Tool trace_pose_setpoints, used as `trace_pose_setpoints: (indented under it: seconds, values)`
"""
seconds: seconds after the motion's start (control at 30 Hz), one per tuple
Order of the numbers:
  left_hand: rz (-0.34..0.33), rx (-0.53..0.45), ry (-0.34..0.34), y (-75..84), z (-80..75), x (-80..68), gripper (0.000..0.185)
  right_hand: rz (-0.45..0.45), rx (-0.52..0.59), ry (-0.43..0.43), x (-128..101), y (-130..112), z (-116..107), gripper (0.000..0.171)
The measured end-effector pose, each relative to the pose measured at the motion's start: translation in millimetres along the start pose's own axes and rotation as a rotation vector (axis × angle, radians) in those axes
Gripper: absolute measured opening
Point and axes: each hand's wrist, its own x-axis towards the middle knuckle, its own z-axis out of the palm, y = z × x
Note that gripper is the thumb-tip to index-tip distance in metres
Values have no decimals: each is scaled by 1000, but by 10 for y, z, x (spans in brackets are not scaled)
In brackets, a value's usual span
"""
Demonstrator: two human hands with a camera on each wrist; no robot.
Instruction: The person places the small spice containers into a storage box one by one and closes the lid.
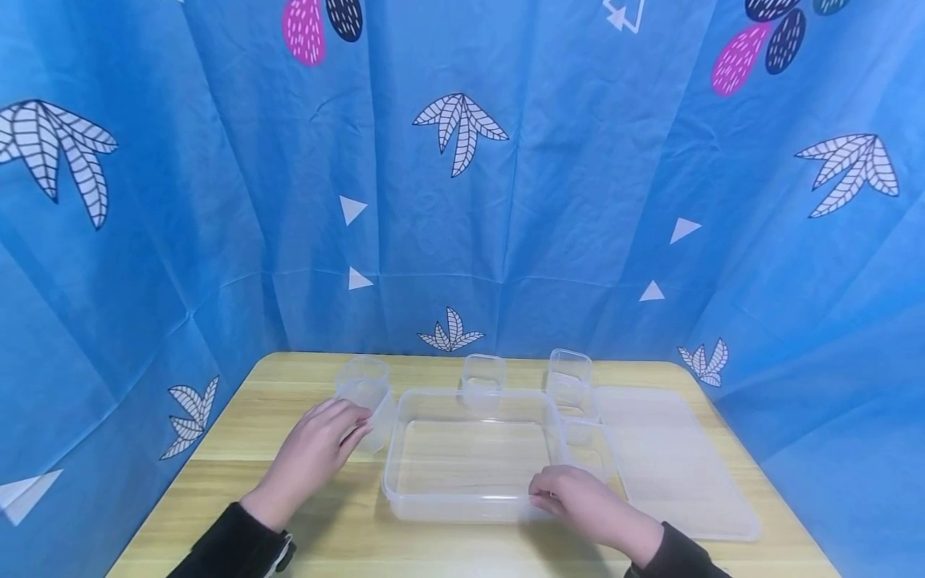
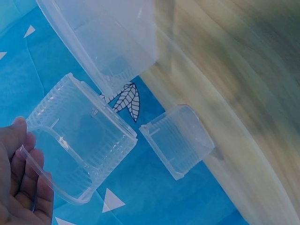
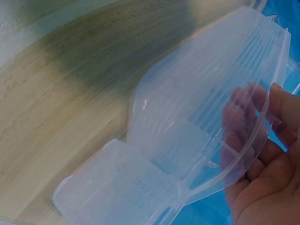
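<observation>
A large clear plastic box (image 1: 462,507), with no lid on it, stands in the middle of the wooden table. At its front right corner my right hand (image 1: 578,502) pinches the rim, the fingers showing through the wall (image 3: 187,103) in the right wrist view. Left of the box, my left hand (image 1: 318,445) holds a small clear container (image 1: 381,429) by its rim; in the left wrist view this container (image 2: 86,136) is tilted, thumb and fingers around its edge. Another small container (image 1: 364,369) stands just behind it.
A flat translucent lid (image 1: 672,466) lies right of the box. Small clear containers stand behind the box (image 1: 484,369) and along its right side, one at the back (image 1: 571,365) and another nearer (image 1: 588,445). Blue patterned cloth (image 1: 462,225) hangs around the table.
</observation>
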Motion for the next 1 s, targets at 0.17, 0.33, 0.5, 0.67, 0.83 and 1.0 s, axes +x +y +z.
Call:
trace_pose_setpoints:
  seconds: [0.17,0.33,0.5,0.67,0.83,1.0]
  values:
    - [7,-1,-6,28,13,38,21,7,-6,1,4,8,15,7]
    - [15,-5,1,58,20,67,20,18,7,-1,2,2,19,7]
    - [25,-6,11,80,28,98,22,10,-8,12,-1,-9,21,6]
    - [42,-14,15,104,53,140,23,18,-2,7,2,-17,8,6]
    - [61,-30,11,137,106,175,21,11,-3,6,3,-26,-11,6]
    - [54,-44,-17,180,142,196,21,-6,-7,15,-3,-23,-5,7]
